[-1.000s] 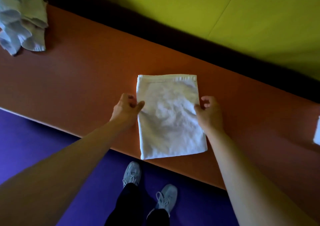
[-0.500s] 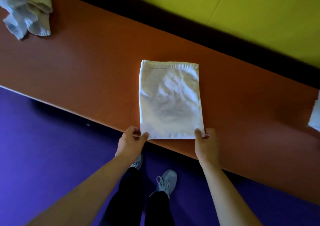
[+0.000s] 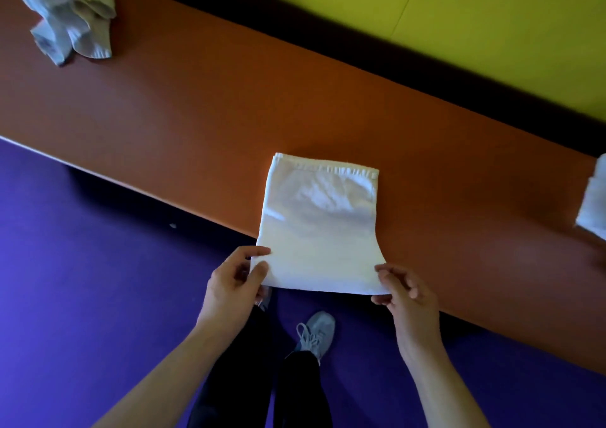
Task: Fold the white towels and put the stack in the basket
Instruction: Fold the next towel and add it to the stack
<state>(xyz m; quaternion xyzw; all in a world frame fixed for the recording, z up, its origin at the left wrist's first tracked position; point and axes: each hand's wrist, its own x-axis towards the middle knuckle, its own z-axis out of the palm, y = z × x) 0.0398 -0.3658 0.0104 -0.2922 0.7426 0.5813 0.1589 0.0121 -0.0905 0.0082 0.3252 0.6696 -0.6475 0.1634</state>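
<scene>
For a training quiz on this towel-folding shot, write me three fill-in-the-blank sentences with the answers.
1. Both hands, the left hand and the right hand, pinch the near corners of the folded ____ towel.
2. The towel rests on the ____ table.
3. A crumpled towel pile lies at the table's far ____ end.

Answers: white; orange; left

White towel (image 3: 319,227), plain, with a ribbed band along its far hem. Orange-brown table (image 3: 203,106). Purple floor (image 3: 82,280). Yellow-green wall (image 3: 459,27) above a black strip. Crumpled pile (image 3: 70,8), pale grey-white, possibly tinged beige. Grey shoe (image 3: 314,332) with grey laces; black trousers (image 3: 295,391).
</scene>
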